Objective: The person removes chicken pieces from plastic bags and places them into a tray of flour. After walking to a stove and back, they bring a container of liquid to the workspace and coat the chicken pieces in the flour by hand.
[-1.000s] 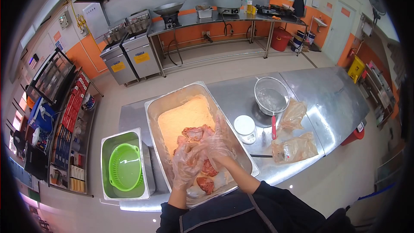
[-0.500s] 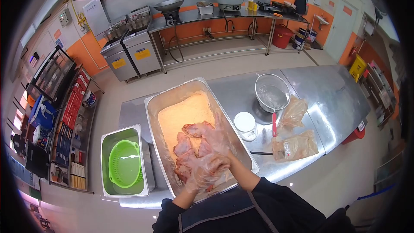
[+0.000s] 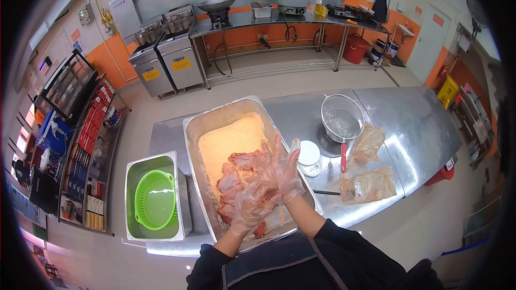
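Note:
Both hands wear clear plastic gloves and are above a deep metal pan. Orange-tinted flour covers its far part, and raw meat pieces, which look like chicken, lie in the near part. My right hand is held up with fingers spread, holding no food. My left hand reaches across to the base of my right hand, its fingers bent against the plastic glove there. The exact grip of those fingertips is partly hidden.
Left of the pan, a green basket sits in a metal container. To the right are a white scale, a strainer with a red handle and two plastic bags. Fryers stand along the far wall.
My right hand has lifted slightly and its fingers have spread apart. My left hand has shifted a little upward, staying against the right hand's base. The view has moved slightly.

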The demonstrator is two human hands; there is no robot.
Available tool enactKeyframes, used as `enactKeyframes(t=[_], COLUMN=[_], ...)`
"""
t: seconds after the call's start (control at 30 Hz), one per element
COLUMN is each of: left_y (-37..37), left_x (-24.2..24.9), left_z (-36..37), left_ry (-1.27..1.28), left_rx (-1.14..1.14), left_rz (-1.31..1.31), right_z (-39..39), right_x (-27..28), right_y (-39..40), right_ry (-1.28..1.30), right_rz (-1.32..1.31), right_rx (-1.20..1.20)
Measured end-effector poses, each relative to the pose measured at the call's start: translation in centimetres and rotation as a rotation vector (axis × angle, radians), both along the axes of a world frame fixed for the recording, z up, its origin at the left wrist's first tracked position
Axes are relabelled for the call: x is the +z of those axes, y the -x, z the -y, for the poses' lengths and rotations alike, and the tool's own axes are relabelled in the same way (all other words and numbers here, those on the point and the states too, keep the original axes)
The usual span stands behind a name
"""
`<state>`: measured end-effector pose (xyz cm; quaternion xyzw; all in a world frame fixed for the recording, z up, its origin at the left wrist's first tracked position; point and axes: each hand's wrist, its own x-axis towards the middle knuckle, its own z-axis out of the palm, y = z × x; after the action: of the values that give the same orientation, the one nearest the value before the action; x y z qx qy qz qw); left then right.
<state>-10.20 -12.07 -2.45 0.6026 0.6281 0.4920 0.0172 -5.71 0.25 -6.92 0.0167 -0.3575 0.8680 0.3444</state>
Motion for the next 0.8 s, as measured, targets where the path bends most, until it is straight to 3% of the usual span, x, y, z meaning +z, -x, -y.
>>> enactKeyframes(t=[0.17,0.27,0.4,0.5,0.53,0.6,0.67,0.73,0.8], left_y=[-0.3,-0.5,-0.2,0.7,1.6,4.4,10.6,17.1,16.7], left_x=[-0.9,-0.6,-0.7,1.4,2.5,-0.8,-4.3,-13.1,-8.9], left_z=[-0.1,0.1,-0.1,-0.5,-0.8,-3.3,-4.4,-6.5,-4.8], left_ry=[0.097,0.139,0.148,0.289,0.497,0.063,0.011,-0.280,-0.088], left_rx=[-0.026,-0.144,-0.318,-0.311,-0.223,-0.193,0.017,0.295,0.543], left_rz=[-0.052,-0.008,0.064,0.048,0.258,0.925,1.307,0.745,0.666], right_z=[-0.6,0.5,-1.0,-3.5,-5.2,-7.7,-9.5,-13.1,-17.5], right_x=[-1.2,2.6,2.5,3.8,2.7,1.3,0.0,-5.0,-12.9], right_y=[-0.1,-0.8,0.8,2.8,4.2,6.7,9.4,12.4,15.7], right_ry=[0.482,0.315,0.211,0.039,-0.081,-0.237,-0.314,-0.498,-0.912], right_rz=[-0.355,0.059,0.075,0.143,0.178,0.400,0.763,1.027,1.197], right_rx=[0.269,0.090,0.051,-0.037,-0.069,-0.150,-0.257,-0.299,-0.372])
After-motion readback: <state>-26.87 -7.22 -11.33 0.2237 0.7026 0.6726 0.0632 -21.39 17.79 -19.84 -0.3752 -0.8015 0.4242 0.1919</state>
